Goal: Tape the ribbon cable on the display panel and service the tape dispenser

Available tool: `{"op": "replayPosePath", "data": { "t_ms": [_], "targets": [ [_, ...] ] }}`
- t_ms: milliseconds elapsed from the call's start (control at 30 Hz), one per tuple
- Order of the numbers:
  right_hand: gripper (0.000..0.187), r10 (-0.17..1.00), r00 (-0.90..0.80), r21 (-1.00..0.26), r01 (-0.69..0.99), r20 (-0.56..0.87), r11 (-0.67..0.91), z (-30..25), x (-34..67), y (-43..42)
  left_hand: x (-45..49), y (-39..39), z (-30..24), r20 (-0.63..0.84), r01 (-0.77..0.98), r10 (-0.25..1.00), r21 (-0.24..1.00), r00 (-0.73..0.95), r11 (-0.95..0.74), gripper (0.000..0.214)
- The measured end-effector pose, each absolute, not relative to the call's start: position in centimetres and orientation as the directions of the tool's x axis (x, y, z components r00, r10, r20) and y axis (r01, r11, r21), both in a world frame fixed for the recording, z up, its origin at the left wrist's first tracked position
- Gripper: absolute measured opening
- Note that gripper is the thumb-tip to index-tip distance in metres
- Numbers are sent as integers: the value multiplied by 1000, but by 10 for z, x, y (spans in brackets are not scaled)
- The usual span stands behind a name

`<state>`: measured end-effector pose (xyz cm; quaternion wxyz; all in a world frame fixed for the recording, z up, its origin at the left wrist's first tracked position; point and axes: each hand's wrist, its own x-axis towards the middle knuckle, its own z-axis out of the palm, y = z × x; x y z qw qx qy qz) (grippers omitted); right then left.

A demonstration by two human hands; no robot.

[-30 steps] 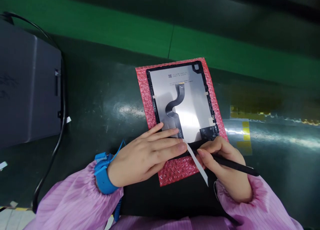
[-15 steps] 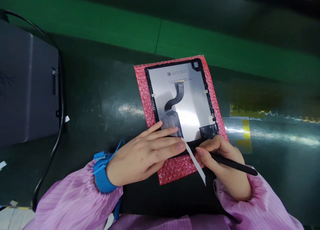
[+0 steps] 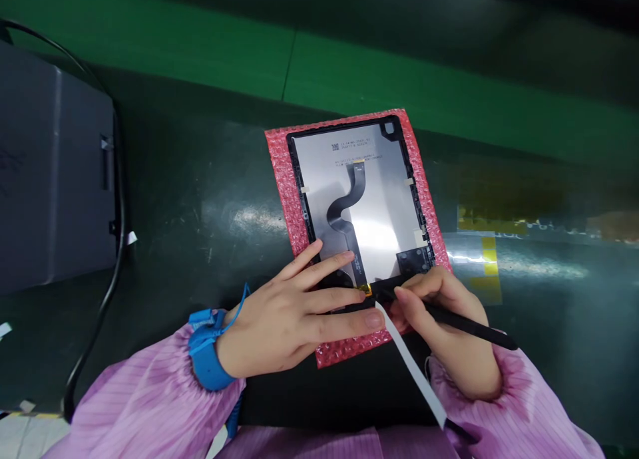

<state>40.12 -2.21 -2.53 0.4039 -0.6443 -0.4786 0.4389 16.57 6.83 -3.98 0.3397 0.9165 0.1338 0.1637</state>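
My left hand (image 3: 294, 316) lies flat and open over the near end of the display panel (image 3: 369, 199), fingers stretched out and gripping nothing; the fingertips press down on the black strip along the panel's near edge, and my index finger rests on the lower end of the flex cable (image 3: 344, 209). On that wrist I wear a blue antistatic wrist strap (image 3: 207, 349) with its coiled cord trailing toward my body.

My right hand (image 3: 444, 326) is curled closed around a black stylus-like tool (image 3: 464, 324), held like a pen. Its tip sits at the panel's near edge, beside a small yellow-gold spot just past my left fingertips. A long white liner strip (image 3: 412, 369) runs from that same spot down toward me, passing between my two hands and over the dark apron at my lap; I cannot tell whether my fingers pinch it or only the tool touches it.

The display panel lies back side up, silver face showing, with the dark S-shaped flex cable across its middle and a printed label near the far end. It rests on a pink bubble-wrap sheet (image 3: 282, 173), which sits on the dark green tabletop (image 3: 200, 199). Well apart on the left stands a grey box (image 3: 50, 179) with a black cable (image 3: 117, 246) looping beside it. Yellow tape marks (image 3: 486, 253) lie on the tabletop to the right of the panel.
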Motion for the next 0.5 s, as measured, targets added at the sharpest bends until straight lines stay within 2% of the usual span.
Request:
{"op": "replayPosePath", "data": {
  "t_ms": [67, 167, 233, 300, 400, 500],
  "targets": [
    [17, 950, 262, -958, 179, -173, -224, -24, 399, -24, 168, 66, -37, 213, 141, 387, 691, 897, -708, 61],
    [8, 944, 322, -990, 90, -72, -106, -19, 401, -24, 173, 61, -31, 270, 78, 499, 817, 823, -571, 68],
    [14, 967, 254, -994, 105, 26, -1, -11, 406, -19, 175, 58, -27, 265, -9, 606, 920, 750, -391, 70],
    [12, 986, 151, -986, 161, 65, 40, -1, 410, -8, 177, 55, -25, 185, -53, 662, 975, 726, -215, 66],
    [30, 1000, 13, -980, 199, -10, -12, 17, 408, 16, 178, 53, -27, 63, -30, 640, 998, 765, -63, 60],
    [34, 997, -47, -984, 166, -68, -59, 29, 400, 38, 178, 51, -32, 29, -65, 628, 997, 777, 34, 58]
  ]
}}
